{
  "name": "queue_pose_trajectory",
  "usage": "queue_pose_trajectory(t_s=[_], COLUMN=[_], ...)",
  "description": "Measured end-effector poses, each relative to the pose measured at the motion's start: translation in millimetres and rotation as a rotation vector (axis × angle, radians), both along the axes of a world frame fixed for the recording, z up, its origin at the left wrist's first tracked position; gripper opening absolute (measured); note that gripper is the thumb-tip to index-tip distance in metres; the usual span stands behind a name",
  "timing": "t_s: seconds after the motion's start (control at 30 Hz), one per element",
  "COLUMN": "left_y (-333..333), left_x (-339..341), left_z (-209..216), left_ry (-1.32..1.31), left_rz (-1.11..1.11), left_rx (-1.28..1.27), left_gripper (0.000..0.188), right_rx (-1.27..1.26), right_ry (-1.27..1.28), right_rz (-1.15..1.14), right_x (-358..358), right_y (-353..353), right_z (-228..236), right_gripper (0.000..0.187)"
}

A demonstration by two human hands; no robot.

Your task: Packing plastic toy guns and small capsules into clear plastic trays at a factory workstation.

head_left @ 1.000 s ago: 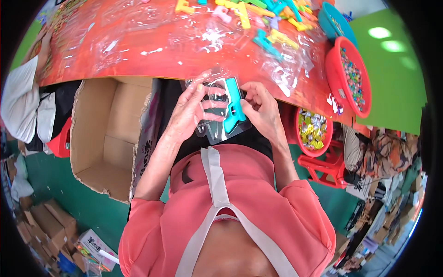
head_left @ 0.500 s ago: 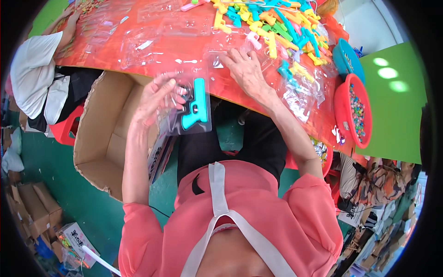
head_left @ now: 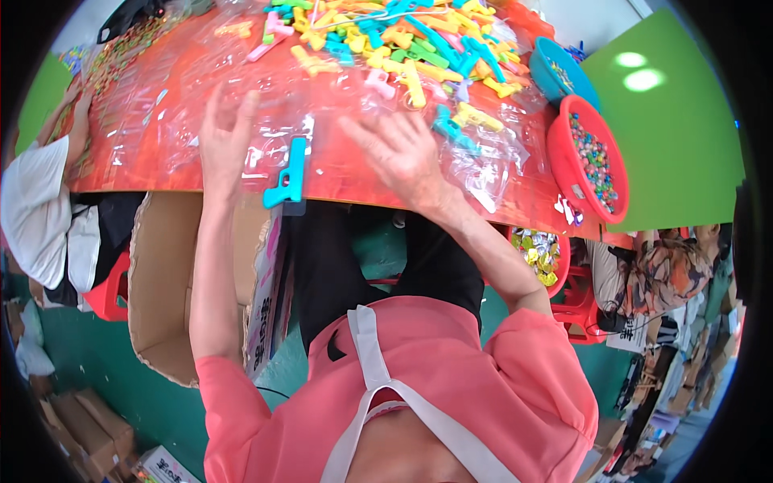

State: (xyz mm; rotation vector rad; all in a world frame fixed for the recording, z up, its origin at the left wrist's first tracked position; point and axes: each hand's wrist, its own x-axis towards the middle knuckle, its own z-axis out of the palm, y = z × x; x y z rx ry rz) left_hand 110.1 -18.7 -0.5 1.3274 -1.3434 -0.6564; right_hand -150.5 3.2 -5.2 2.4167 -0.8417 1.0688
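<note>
While a heap of small plastic toy pistols (head_left: 403, 40) in yellow, pink, green and blue covers the far part of the orange table (head_left: 145, 153), loose clear bags (head_left: 491, 161) lie crumpled over much of the near surface. A red bowl (head_left: 564, 161) of mixed coloured beads sits at the right edge, a blue bowl (head_left: 551, 76) just beyond it, and a second red tub of foil-wrapped pieces (head_left: 539, 249) stands lower, beside the table. An open cardboard box (head_left: 161, 282) stands on the floor under the near left edge, next to a red stool (head_left: 109, 294). Another person in a white top (head_left: 32, 209) leans on the table's far left corner.

Between the two hands, a turquoise toy pistol (head_left: 288, 177) lies flat at the table's near edge, inside a clear plastic packet (head_left: 278, 153), its barrel pointing away from the person. The left hand (head_left: 224, 141) is just left of it, fingers spread and raised, the palm over the packet's left side; whether it presses the film I cannot tell. The right hand (head_left: 398, 153) hovers just right of the pistol, fingers splayed and apart, holding nothing, over glossy wrinkled film.

The pistol is smooth, hard plastic; the packet is thin, shiny and transparent.
</note>
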Motion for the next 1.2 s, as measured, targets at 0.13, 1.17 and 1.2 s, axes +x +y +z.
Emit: queue_pose_trajectory(t_s=[0.13,1.17,1.2], left_y=[14.8,58.3,62.0], left_x=[-33.5,-112.3,-111.5], left_z=[-9.3,-34.3,-39.4], left_ry=[1.025,1.1,1.134], left_rz=[-0.665,-0.788,-0.781], left_rx=[0.47,0.654,0.663], left_gripper=[0.052,0.044,0.043], right_rx=[0.058,0.708,0.726], right_ry=[0.167,0.167,0.176], right_rz=[0.2,0.182,0.189], right_x=[2.4,-96.8,-95.4], right_y=[20.1,30.2,37.4], right_z=[0.3,28.9,32.0], right_gripper=[0.048,0.045,0.048])
